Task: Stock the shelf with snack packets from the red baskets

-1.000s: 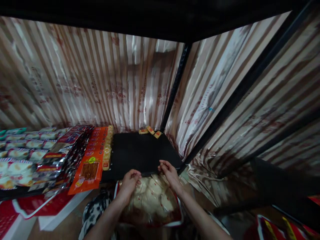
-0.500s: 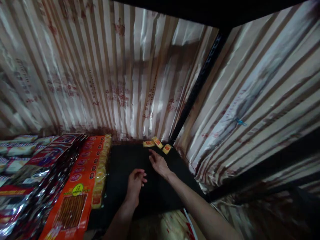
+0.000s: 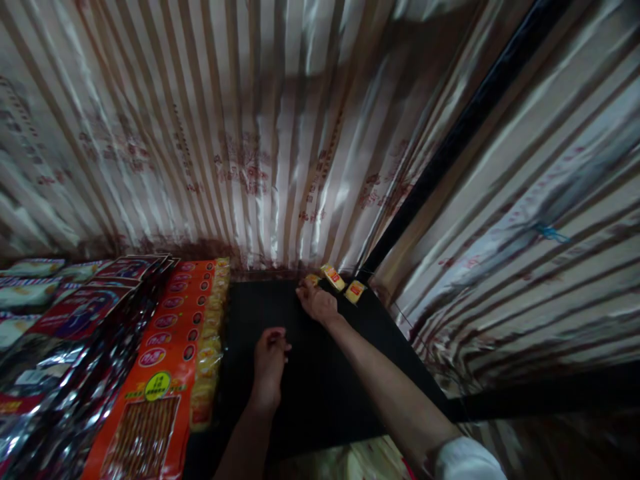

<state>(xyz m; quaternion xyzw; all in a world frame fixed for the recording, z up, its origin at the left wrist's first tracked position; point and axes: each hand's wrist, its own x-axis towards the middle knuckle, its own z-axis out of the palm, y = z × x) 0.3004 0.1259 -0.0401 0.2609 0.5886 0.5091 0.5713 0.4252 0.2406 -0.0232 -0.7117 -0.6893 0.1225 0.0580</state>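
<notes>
My right hand reaches to the back of the black tabletop. Its fingers are bent down onto a small yellow snack packet, which they partly hide. Beside it, two more small yellow packets, one leaning and one lying, rest near the back corner. My left hand hovers over the black surface nearer to me, fingers loosely curled and slightly apart, with nothing visible in it. Left of it runs a row of similar yellow packets along the orange snack packs.
Orange packs of stick snacks overlap in a row at left, beside dark shiny packs and white packs. Striped sheeting hangs behind, and a black post rises from the back corner. Blurred pale packaging lies below the front edge.
My right hand has moved onto the leftmost of the loose yellow packets, its fingers now bent over it. My left hand has curled a little more. The view has tilted down slightly.
</notes>
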